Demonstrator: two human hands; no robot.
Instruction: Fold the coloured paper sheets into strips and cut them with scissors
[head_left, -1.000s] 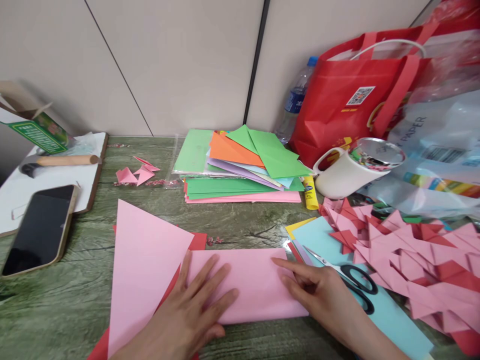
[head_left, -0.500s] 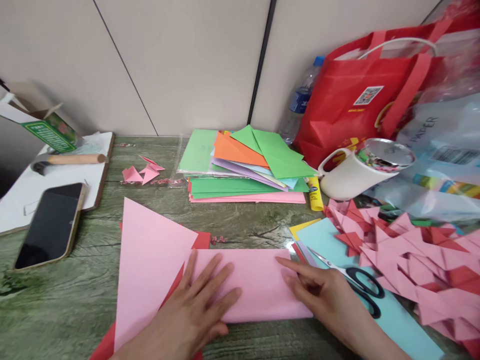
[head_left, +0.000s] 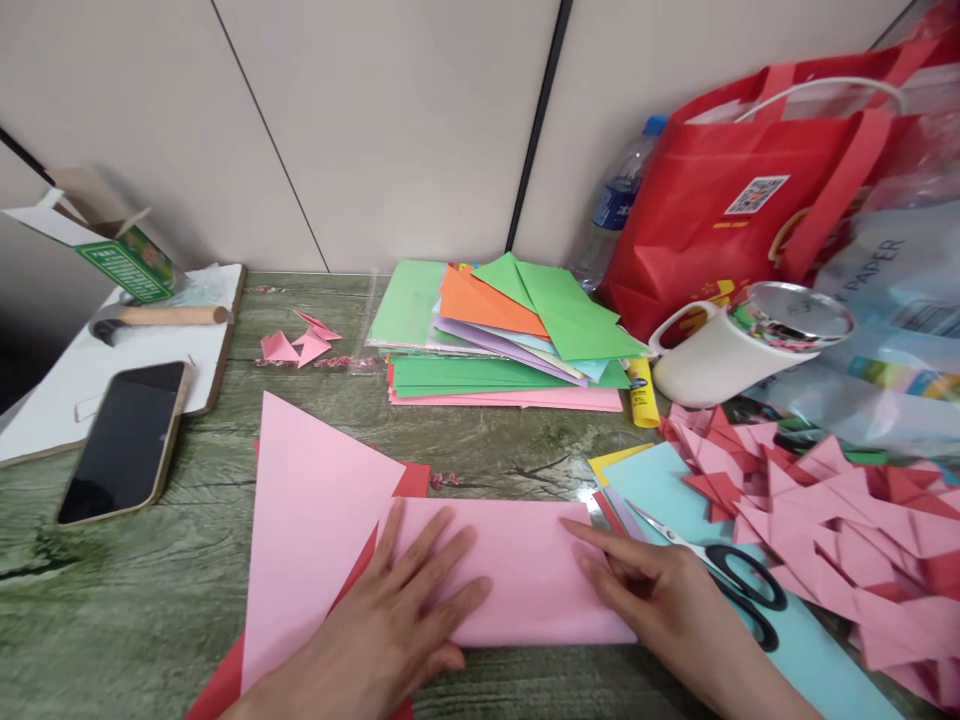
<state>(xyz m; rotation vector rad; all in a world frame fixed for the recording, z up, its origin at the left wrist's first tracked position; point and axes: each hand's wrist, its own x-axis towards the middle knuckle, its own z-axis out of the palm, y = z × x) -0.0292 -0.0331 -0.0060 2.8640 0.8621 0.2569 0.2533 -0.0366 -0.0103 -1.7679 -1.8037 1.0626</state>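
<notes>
Nearest, the bare left hand [head_left: 409, 610] is lying flat with fingers spread, pressing on the left part of a smooth pink paper rectangle [head_left: 532, 585], seemingly folded over; it is gripping nothing. The bare right hand [head_left: 660, 595] is touching the right end, index finger stretching onto it; whether the thumb is pinching the paper, I cannot tell. The rectangle is lying on the green-grey wood-patterned tabletop [head_left: 495, 445]; clock hours are running from its middle, twelve pointing away from the person. It is looking light, thin and fairly stiff, likely to be sliding under any sideways push and marking if bent; flat pressure at nine and a light hold at the three o'clock edge should be suiting it.

At nine, a large pink paper sheet [head_left: 311, 540] with a slanting top edge is lying over red paper [head_left: 417, 480], the left forearm crossing it. At three, black-handled metal scissors [head_left: 712, 557] are resting on light-blue paper [head_left: 817, 660], crowding the right hand, with a heap of pink and red folded paper pieces [head_left: 855, 550] lying beyond. Farther, a coloured paper stack [head_left: 510, 378] at twelve is closing off the far side; a yellow glue stick [head_left: 643, 393] is lying at one. Farthest, a red carrier bag [head_left: 690, 220] is standing at one.
</notes>
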